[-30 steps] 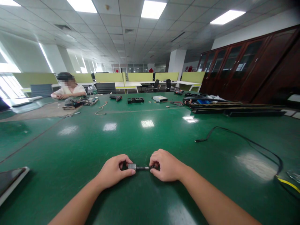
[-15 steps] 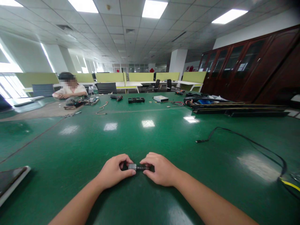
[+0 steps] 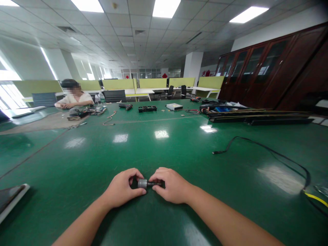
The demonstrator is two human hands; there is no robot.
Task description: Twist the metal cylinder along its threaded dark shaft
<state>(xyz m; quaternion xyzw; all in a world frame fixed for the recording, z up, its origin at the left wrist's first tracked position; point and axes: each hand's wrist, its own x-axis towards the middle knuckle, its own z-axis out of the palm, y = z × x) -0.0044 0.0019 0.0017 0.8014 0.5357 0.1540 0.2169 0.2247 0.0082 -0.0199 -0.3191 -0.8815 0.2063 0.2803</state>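
A small metal piece lies crosswise between my hands, low in the middle of the head view. Its left end is a grey metal cylinder (image 3: 142,183), and a thin dark threaded shaft (image 3: 151,183) runs from it to the right. My left hand (image 3: 125,188) is closed round the cylinder, thumb below and fingers above. The shaft is pinched between the thumb and fingers of my right hand (image 3: 170,185), which partly hide its right end. Both hands are just over the green table (image 3: 153,153).
A black cable (image 3: 271,150) curves over the table's right side. A flat device (image 3: 12,200) lies at the left edge. Far back are a power drill (image 3: 125,107), a black part (image 3: 147,109), a silver box (image 3: 174,107) and black rails (image 3: 256,118). A person (image 3: 74,97) sits back left.
The whole view has shifted slightly. My right hand has come a little closer to the cylinder, and less of the shaft shows between my hands. Both grips remain closed.
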